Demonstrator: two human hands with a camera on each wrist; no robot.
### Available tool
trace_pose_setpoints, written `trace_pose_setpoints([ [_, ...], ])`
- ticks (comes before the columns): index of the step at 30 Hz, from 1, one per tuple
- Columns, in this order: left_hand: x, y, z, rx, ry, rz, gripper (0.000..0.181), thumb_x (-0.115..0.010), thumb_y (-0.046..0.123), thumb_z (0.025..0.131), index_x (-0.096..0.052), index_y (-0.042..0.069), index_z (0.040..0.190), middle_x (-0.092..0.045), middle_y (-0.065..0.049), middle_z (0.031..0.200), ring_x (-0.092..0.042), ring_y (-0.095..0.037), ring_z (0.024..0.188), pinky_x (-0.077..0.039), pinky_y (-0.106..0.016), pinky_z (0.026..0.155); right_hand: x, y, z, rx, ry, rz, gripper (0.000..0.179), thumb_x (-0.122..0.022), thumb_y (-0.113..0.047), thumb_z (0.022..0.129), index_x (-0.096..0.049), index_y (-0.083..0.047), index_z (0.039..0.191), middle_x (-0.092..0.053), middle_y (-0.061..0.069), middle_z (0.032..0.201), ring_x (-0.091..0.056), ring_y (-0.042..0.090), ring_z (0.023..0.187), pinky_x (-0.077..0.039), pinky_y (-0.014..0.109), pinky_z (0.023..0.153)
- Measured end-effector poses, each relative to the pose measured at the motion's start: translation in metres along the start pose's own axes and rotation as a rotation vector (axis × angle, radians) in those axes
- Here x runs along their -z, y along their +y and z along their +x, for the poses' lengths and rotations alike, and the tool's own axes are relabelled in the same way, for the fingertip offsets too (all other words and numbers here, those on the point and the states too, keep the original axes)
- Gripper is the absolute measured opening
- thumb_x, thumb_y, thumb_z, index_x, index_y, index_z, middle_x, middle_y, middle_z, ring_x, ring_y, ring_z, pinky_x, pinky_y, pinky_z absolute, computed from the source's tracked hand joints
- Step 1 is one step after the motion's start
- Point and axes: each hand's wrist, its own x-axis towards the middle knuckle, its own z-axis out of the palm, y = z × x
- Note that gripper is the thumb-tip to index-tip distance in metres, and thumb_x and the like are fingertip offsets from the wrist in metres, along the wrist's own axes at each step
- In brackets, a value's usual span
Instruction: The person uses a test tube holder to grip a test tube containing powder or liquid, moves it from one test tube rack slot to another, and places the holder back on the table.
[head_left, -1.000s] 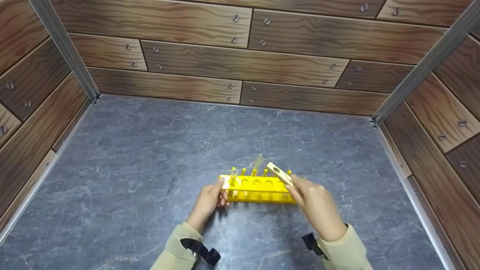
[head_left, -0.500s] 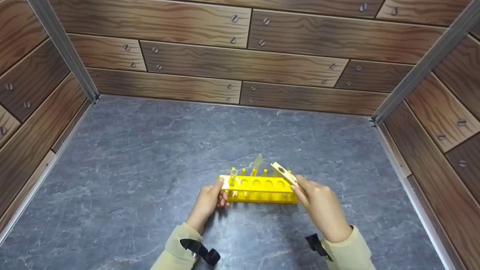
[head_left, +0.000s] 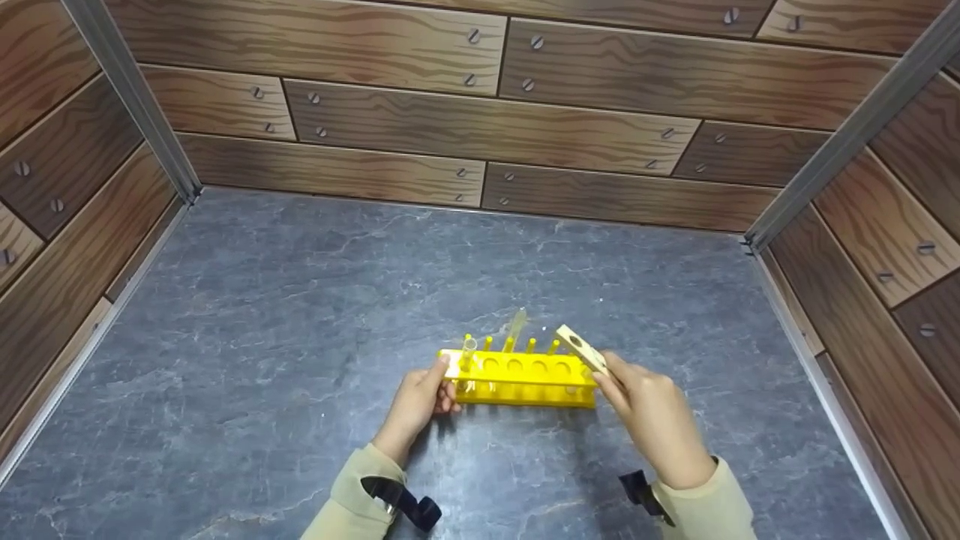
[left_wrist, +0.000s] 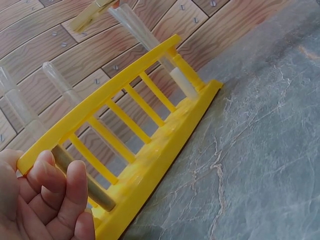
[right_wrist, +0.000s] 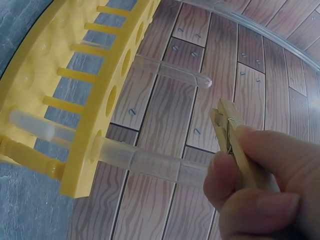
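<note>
A yellow test tube rack [head_left: 525,375] stands on the tabletop, and my left hand [head_left: 416,397] grips its left end. My right hand [head_left: 652,405] pinches a wooden test tube clamp [head_left: 581,349] above the rack's right end. In the left wrist view, a test tube with dark brown contents [left_wrist: 82,177] stands in the end near my left hand. At the far end leans a test tube with white contents [left_wrist: 182,82]; in the right wrist view my fingers hide its mouth. An upside-down test tube [right_wrist: 175,72] sits on a rear peg. I cannot tell whether the clamp touches glass.
The grey marbled tabletop [head_left: 300,300] spreads around the rack on all sides. Wood-patterned walls [head_left: 375,112] enclose it at the back, left and right, with metal posts [head_left: 847,120] at the corners. A black strap [head_left: 401,502] circles each sleeve.
My right hand has moved a little to the right with the clamp, from over the rack's right holes to its right end. My left hand and the rack have stayed in place.
</note>
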Motion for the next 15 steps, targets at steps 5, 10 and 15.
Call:
trace_pose_setpoints([
  [5, 0.0004, 0.0002, 0.0008, 0.010, 0.003, 0.004, 0.052, -0.044, 0.037, 0.098, -0.055, 0.008, 0.057, -0.047, 0.003, 0.045, -0.060, -0.015, 0.050, -0.047, -0.023, 0.049, 0.0018, 0.0016, -0.0009, -0.004, 0.004, -0.003, 0.031, -0.064, -0.016, 0.090, -0.063, -0.003, 0.118, -0.058, 0.001, 0.069, -0.035, 0.008, 0.044, -0.035, 0.023, 0.040],
  [10, 0.0003, 0.0005, 0.0001, 0.007, 0.012, 0.008, 0.053, -0.044, 0.038, 0.098, -0.055, 0.008, 0.057, -0.048, 0.003, 0.045, -0.059, -0.014, 0.048, -0.045, -0.021, 0.048, 0.0026, 0.0039, -0.0022, -0.006, 0.019, -0.010, 0.033, -0.064, -0.017, 0.090, -0.062, -0.001, 0.119, -0.062, 0.005, 0.074, -0.036, 0.008, 0.044, -0.035, 0.023, 0.040],
  [15, -0.0007, -0.0008, 0.0013, -0.003, 0.005, 0.014, 0.053, -0.043, 0.037, 0.099, -0.055, 0.009, 0.056, -0.048, 0.004, 0.045, -0.058, -0.014, 0.048, -0.044, -0.021, 0.047, 0.0047, 0.0055, -0.0034, -0.029, 0.006, -0.006, 0.035, -0.063, -0.017, 0.090, -0.060, -0.001, 0.122, -0.067, 0.010, 0.083, -0.038, 0.009, 0.046, -0.036, 0.023, 0.041],
])
